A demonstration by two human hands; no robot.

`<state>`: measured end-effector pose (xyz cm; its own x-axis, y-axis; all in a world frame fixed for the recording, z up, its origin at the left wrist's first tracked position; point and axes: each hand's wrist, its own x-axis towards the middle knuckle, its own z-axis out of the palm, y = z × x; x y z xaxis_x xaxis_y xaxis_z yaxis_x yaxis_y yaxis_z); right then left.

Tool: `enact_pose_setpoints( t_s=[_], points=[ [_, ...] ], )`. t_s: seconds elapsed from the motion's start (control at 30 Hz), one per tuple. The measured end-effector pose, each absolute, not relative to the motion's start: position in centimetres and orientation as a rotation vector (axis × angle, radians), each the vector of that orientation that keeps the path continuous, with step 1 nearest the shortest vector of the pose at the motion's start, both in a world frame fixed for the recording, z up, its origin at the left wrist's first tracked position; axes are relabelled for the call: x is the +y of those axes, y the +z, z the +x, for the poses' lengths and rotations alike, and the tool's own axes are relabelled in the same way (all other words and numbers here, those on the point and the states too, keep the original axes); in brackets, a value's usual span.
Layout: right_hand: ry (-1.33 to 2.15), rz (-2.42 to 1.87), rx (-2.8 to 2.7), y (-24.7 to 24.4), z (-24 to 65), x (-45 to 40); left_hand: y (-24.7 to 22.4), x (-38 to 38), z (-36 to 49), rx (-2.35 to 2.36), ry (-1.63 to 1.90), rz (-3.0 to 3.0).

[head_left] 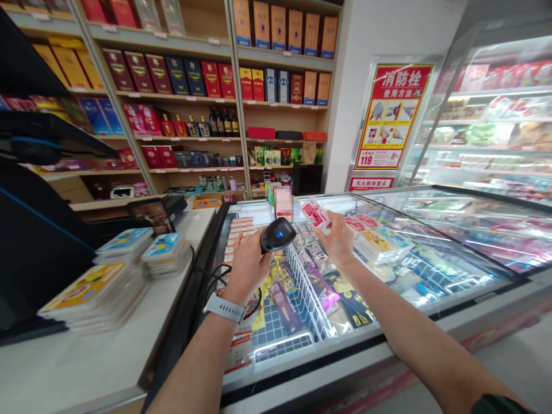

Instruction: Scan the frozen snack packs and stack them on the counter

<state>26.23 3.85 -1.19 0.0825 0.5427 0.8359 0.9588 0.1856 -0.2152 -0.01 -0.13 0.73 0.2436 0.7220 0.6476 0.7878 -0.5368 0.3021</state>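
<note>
My left hand (246, 261), with a grey watch strap at the wrist, is closed around the handle of a black barcode scanner (278, 234). A small blue light shows on the scanner's head, which points to the right. In my right hand (338, 240) is a small flat package (315, 213) with red and white print, pinched by its edge and tilted. Both hands are above the glass top of a chest freezer (297, 368). Right of my right hand, a stack of flat packs (377, 244) with yellow and blue labels lies on the glass, beside red-and-white packs (361, 222).
On the white counter (107, 362) at left stand stacks of yellow-labelled packs (92, 293) and blue-labelled packs (164, 253). A black cable (211, 276) runs by the freezer's left edge. Behind are shelves of boxes and bottles; a lit display fridge (495, 126) stands at right.
</note>
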Motion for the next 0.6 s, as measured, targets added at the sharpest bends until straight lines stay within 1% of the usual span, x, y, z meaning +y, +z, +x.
enact_pose_setpoints(
  t_s=[0.6],
  points=[
    [-0.545, -1.466, -1.57, -0.63, 25.84, 3.43, 0.6, 0.16, 0.03, -1.438, -1.128, -2.483]
  ],
)
